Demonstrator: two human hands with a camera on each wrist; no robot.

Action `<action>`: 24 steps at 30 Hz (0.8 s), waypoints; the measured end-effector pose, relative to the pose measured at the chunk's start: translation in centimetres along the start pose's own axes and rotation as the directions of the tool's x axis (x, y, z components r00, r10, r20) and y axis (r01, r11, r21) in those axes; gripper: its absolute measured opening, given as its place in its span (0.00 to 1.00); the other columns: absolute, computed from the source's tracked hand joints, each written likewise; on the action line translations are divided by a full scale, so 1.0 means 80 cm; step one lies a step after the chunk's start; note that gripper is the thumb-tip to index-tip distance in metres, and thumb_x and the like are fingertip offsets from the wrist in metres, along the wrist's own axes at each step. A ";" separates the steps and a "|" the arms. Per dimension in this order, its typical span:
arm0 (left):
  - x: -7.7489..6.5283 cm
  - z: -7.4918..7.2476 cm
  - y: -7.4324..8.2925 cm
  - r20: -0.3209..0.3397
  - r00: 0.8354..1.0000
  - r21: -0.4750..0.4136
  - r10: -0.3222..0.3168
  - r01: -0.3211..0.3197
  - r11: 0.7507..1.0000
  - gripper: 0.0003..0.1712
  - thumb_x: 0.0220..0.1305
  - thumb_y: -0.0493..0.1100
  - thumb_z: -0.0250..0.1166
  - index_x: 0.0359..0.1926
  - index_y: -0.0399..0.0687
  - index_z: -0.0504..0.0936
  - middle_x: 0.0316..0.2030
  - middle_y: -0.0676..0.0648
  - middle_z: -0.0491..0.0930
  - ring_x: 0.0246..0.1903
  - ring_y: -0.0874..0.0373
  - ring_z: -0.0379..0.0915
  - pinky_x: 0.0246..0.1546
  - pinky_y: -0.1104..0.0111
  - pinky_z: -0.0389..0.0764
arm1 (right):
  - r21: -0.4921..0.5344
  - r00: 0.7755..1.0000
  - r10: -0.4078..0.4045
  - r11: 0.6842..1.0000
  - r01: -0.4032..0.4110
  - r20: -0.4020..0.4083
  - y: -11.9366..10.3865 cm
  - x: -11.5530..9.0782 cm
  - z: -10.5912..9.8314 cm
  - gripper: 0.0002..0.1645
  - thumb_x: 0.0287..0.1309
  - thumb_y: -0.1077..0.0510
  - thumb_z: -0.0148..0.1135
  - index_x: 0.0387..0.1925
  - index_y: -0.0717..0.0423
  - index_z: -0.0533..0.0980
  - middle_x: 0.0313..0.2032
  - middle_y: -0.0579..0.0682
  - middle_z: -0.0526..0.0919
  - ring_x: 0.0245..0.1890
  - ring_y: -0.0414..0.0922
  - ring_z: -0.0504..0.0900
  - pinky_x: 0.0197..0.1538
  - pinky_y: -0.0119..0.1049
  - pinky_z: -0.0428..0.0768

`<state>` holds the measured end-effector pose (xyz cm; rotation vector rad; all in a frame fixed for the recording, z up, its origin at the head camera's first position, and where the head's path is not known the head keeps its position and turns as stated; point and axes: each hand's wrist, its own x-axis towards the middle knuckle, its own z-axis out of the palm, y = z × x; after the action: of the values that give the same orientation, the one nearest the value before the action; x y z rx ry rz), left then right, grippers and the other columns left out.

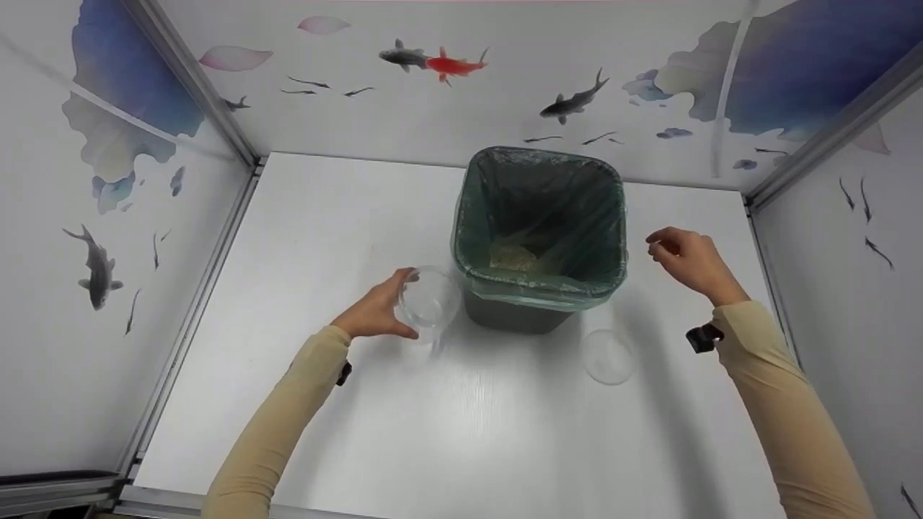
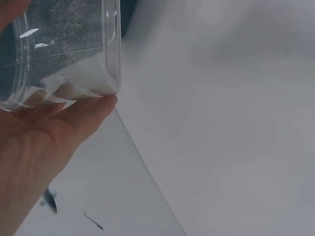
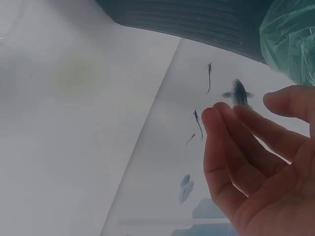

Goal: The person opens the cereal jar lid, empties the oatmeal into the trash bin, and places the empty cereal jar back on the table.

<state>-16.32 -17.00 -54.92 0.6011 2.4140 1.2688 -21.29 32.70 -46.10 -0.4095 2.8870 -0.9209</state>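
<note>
My left hand (image 1: 375,308) grips a clear plastic jar (image 1: 430,297) just left of the bin. The left wrist view shows thumb and fingers around the jar (image 2: 69,54), with fine specks on its wall. A dark bin lined with a green plastic bag (image 1: 472,277) stands at the back middle, a pale, grainy heap (image 1: 513,257) inside it. To the right of the bin, my right hand (image 1: 689,259) hovers with loosely bent fingers, holding nothing. The right wrist view shows a gap between its thumb and fingers (image 3: 236,152). A clear round lid (image 1: 608,357) lies between bin and right forearm.
The white table (image 1: 461,440) is bordered by panels printed with fish and petals. The back panel (image 1: 490,108) rises right behind the bin. Metal rails (image 1: 195,324) edge the sides, close to both forearms.
</note>
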 end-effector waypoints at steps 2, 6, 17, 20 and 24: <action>0.000 0.014 0.000 0.032 0.999 -0.020 0.021 -0.020 1.000 0.61 0.37 0.36 0.82 0.70 0.37 0.54 0.66 0.34 0.63 0.64 0.40 0.61 0.60 0.49 0.66 | -0.020 1.000 -0.006 1.000 0.006 0.019 0.000 -0.001 -0.001 0.17 0.68 0.62 0.49 0.47 0.73 0.76 0.38 0.67 0.81 0.38 0.60 0.80 0.41 0.54 0.77; 0.000 0.043 -0.004 0.084 0.995 -0.040 0.058 -0.055 0.998 0.60 0.38 0.37 0.81 0.70 0.40 0.54 0.66 0.35 0.63 0.64 0.39 0.60 0.60 0.50 0.66 | -0.085 0.997 -0.007 0.996 0.013 0.072 -0.005 -0.003 -0.002 0.16 0.68 0.63 0.50 0.47 0.75 0.75 0.41 0.71 0.80 0.42 0.64 0.79 0.44 0.59 0.76; -0.002 0.114 -0.011 0.129 0.988 -0.110 0.081 -0.067 0.992 0.62 0.37 0.35 0.81 0.71 0.39 0.53 0.67 0.37 0.62 0.65 0.40 0.58 0.62 0.51 0.63 | -0.187 0.998 -0.038 0.981 0.048 0.060 -0.020 -0.010 0.011 0.16 0.65 0.64 0.53 0.48 0.74 0.75 0.45 0.72 0.78 0.45 0.65 0.78 0.45 0.60 0.75; -0.002 0.131 -0.013 0.124 0.989 -0.109 0.086 -0.073 0.991 0.63 0.36 0.35 0.82 0.71 0.38 0.53 0.66 0.37 0.62 0.65 0.40 0.58 0.63 0.51 0.62 | -0.181 0.998 -0.046 0.982 0.053 0.040 -0.020 -0.016 0.021 0.15 0.65 0.65 0.53 0.47 0.74 0.76 0.44 0.71 0.79 0.44 0.65 0.78 0.45 0.60 0.75; 0.002 0.149 -0.015 0.105 0.989 -0.118 0.108 -0.095 0.988 0.63 0.35 0.34 0.82 0.71 0.38 0.54 0.66 0.37 0.62 0.66 0.42 0.58 0.64 0.52 0.61 | -0.160 0.998 -0.043 0.986 0.048 0.036 -0.016 -0.023 0.038 0.15 0.65 0.65 0.54 0.47 0.75 0.76 0.44 0.70 0.79 0.44 0.65 0.78 0.45 0.60 0.75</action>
<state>-10.93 -9.29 -62.36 0.7498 2.2302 1.3644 -18.76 30.50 -47.85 -0.5000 2.9441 -0.6821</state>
